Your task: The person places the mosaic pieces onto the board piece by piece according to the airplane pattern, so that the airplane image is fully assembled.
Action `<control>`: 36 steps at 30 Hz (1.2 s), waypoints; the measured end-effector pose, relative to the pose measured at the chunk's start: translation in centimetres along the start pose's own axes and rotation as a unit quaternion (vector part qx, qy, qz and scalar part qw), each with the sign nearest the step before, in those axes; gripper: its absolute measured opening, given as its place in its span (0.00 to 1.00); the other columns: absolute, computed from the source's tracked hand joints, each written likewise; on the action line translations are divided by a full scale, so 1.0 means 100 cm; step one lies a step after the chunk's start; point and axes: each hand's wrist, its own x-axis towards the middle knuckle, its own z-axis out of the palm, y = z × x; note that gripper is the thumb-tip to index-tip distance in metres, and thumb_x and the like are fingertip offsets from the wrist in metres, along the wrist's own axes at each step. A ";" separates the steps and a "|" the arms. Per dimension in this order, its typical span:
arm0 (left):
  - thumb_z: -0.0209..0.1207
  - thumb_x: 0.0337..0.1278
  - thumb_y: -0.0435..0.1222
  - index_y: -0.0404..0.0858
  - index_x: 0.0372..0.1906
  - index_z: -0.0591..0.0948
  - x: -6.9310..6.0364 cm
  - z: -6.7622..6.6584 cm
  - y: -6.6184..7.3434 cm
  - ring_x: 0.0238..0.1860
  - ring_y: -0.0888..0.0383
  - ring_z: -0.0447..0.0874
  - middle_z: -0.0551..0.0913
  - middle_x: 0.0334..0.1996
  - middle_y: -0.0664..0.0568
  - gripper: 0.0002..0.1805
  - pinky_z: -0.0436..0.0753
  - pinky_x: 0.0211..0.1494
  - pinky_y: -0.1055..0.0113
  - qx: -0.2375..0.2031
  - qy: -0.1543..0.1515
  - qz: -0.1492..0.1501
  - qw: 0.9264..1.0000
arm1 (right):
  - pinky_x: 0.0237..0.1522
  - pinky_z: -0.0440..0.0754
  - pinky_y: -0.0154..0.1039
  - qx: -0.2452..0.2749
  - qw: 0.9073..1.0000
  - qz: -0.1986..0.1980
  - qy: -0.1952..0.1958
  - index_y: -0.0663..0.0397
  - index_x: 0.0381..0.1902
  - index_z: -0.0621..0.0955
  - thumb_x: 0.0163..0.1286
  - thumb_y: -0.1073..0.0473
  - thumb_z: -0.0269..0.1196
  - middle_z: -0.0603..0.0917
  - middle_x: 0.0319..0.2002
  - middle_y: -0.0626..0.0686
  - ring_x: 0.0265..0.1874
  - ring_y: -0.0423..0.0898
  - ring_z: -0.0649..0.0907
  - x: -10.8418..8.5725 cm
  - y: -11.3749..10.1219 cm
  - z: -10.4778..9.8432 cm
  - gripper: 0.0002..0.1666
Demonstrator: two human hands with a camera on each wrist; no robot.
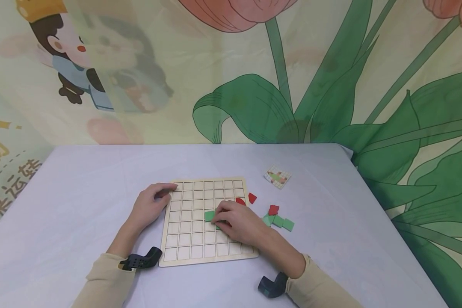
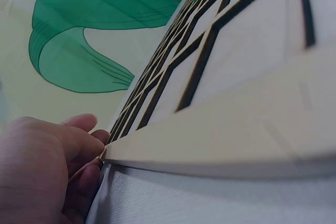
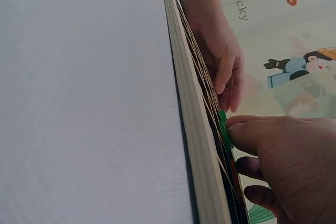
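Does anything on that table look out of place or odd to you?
Nothing looks spilled or damaged. Only slightly untidy, right of the wooden grid board: loose green tiles lie in an uneven cluster with a red piece, and another red piece sits askew at the board's right edge.

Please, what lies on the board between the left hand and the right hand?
In the head view: a green square by the right hand, then bare board cells toward the left hand.
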 end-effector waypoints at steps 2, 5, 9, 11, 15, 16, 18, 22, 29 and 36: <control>0.52 0.63 0.32 0.41 0.56 0.78 0.000 0.000 0.000 0.54 0.46 0.77 0.77 0.58 0.42 0.18 0.74 0.58 0.48 0.001 0.000 0.001 1.000 | 0.43 0.78 0.23 0.000 1.000 0.000 0.002 0.43 0.42 0.87 0.62 0.56 0.66 0.80 0.39 0.40 0.40 0.35 0.78 0.000 0.000 0.000 0.10; 0.52 0.63 0.32 0.41 0.56 0.78 0.000 0.000 0.000 0.54 0.46 0.77 0.77 0.58 0.42 0.18 0.74 0.58 0.48 0.001 0.000 0.002 1.000 | 0.42 0.78 0.22 -0.003 1.000 -0.002 0.006 0.44 0.42 0.87 0.62 0.57 0.66 0.80 0.39 0.41 0.40 0.35 0.78 0.000 0.000 0.001 0.10; 0.52 0.63 0.33 0.41 0.56 0.78 0.000 0.000 0.000 0.55 0.45 0.76 0.77 0.58 0.42 0.18 0.74 0.58 0.48 0.000 -0.001 0.002 1.000 | 0.43 0.78 0.22 -0.005 1.000 -0.004 0.010 0.44 0.41 0.87 0.62 0.57 0.66 0.80 0.39 0.41 0.40 0.35 0.78 0.000 0.001 0.002 0.10; 0.51 0.63 0.33 0.41 0.57 0.78 0.000 0.000 -0.001 0.55 0.46 0.76 0.76 0.58 0.43 0.18 0.74 0.58 0.48 -0.001 -0.002 0.001 1.000 | 0.43 0.78 0.23 -0.005 1.000 -0.004 0.011 0.44 0.42 0.87 0.62 0.57 0.66 0.80 0.39 0.41 0.40 0.35 0.78 0.000 0.001 0.003 0.10; 0.51 0.64 0.33 0.41 0.57 0.78 0.001 0.001 -0.002 0.55 0.46 0.76 0.76 0.58 0.43 0.18 0.74 0.59 0.48 -0.001 -0.002 -0.001 1.000 | 0.44 0.78 0.24 -0.002 1.000 -0.005 0.012 0.44 0.42 0.87 0.63 0.57 0.65 0.81 0.40 0.40 0.41 0.35 0.79 0.001 0.002 0.004 0.10; 0.51 0.64 0.34 0.41 0.57 0.78 0.001 0.001 -0.002 0.55 0.46 0.76 0.76 0.58 0.43 0.18 0.74 0.59 0.48 -0.001 -0.002 -0.001 1.000 | 0.44 0.78 0.24 -0.001 1.000 -0.005 0.012 0.44 0.42 0.87 0.63 0.57 0.65 0.81 0.40 0.40 0.41 0.35 0.79 0.001 0.002 0.004 0.10; 0.51 0.63 0.33 0.41 0.57 0.78 0.000 0.001 -0.002 0.55 0.46 0.76 0.76 0.58 0.43 0.18 0.74 0.58 0.48 -0.002 -0.002 0.000 1.000 | 0.44 0.78 0.24 0.002 1.000 -0.005 0.012 0.44 0.42 0.87 0.63 0.57 0.65 0.81 0.40 0.40 0.41 0.35 0.79 0.001 0.003 0.005 0.09; 0.51 0.63 0.33 0.41 0.56 0.78 0.000 0.000 -0.002 0.54 0.46 0.76 0.76 0.58 0.43 0.18 0.74 0.57 0.49 -0.003 -0.001 0.001 1.000 | 0.45 0.78 0.24 0.007 1.000 -0.005 0.013 0.44 0.41 0.87 0.63 0.57 0.65 0.81 0.40 0.40 0.41 0.35 0.79 0.001 0.002 0.005 0.09; 0.51 0.63 0.34 0.41 0.57 0.78 0.001 0.001 -0.002 0.55 0.46 0.76 0.76 0.59 0.43 0.18 0.74 0.58 0.48 -0.001 -0.002 -0.002 1.000 | 0.44 0.79 0.24 0.007 1.000 0.000 0.016 0.44 0.41 0.87 0.64 0.57 0.64 0.81 0.40 0.40 0.41 0.34 0.79 0.001 0.002 0.004 0.09; 0.51 0.63 0.34 0.41 0.57 0.78 0.001 0.001 -0.001 0.56 0.46 0.76 0.76 0.59 0.43 0.18 0.73 0.59 0.48 -0.001 -0.003 -0.004 1.000 | 0.44 0.79 0.24 0.001 1.000 0.002 0.020 0.45 0.41 0.87 0.64 0.56 0.64 0.80 0.41 0.40 0.41 0.34 0.79 0.000 0.002 0.004 0.09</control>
